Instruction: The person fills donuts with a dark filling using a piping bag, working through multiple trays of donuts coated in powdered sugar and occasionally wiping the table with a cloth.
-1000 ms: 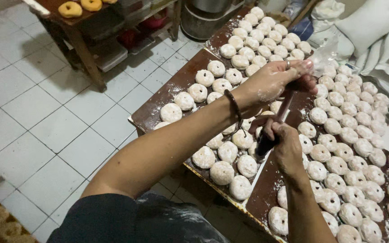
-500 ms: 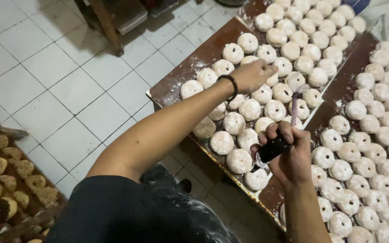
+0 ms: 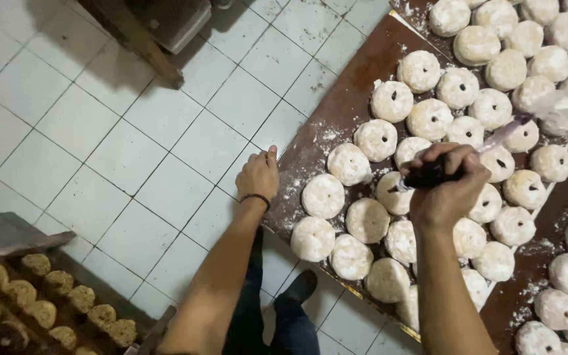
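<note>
I clamp my right hand [image 3: 448,190] around the dark-handled tool [image 3: 428,176], tip over dough rounds [image 3: 376,139]; left hand [image 3: 258,176] grips the board's edge [image 3: 283,172].

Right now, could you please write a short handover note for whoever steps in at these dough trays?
Left hand: grips the near edge of the floured brown board, holding nothing else.
Right hand: fist shut on a dark-handled tool, its blurred tip over the rings.
Dough rings: packed in rows on the board; many show a centre hole.
Left: near rings show no clear hole.
Fried pieces sit lower left.
</note>
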